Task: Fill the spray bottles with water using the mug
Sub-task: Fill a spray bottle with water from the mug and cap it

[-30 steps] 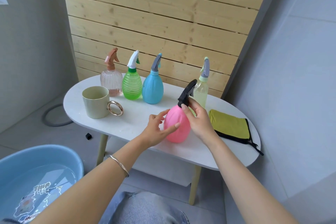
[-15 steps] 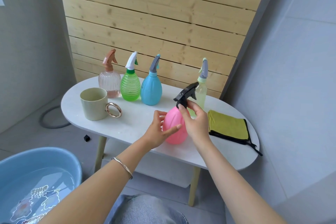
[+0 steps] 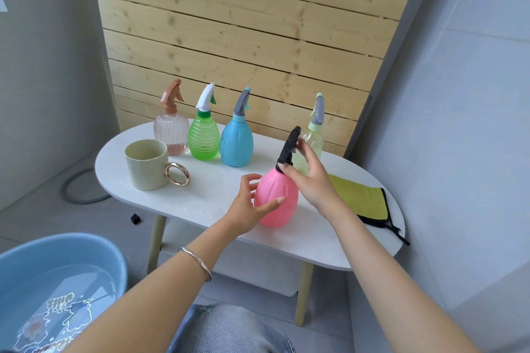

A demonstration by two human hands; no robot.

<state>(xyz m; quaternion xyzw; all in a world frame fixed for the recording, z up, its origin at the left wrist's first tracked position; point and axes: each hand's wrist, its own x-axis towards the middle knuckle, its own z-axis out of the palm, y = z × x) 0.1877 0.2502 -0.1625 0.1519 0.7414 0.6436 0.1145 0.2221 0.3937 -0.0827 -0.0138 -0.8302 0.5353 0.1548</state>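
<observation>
A pink spray bottle [image 3: 278, 200] stands on the white oval table [image 3: 200, 198]. My left hand [image 3: 246, 206] cups its body from the left. My right hand [image 3: 311, 178] grips its black spray head [image 3: 288, 149] at the neck. Behind stand a clear pink bottle [image 3: 171, 135], a green bottle [image 3: 204, 139], a blue bottle [image 3: 237, 142] and a pale yellow-green bottle [image 3: 314, 137], partly hidden by my right hand. A beige mug [image 3: 146, 165] with a gold ring handle sits at the table's left.
A yellow cloth with black trim [image 3: 364, 199] lies on the table's right end. A blue basin of water [image 3: 54, 289] sits on the floor at lower left. Wooden slats back the table; a grey wall stands at the right.
The black spray head has turned under my right hand, from pointing right to pointing up and away. My left hand stays on the pink bottle's body.
</observation>
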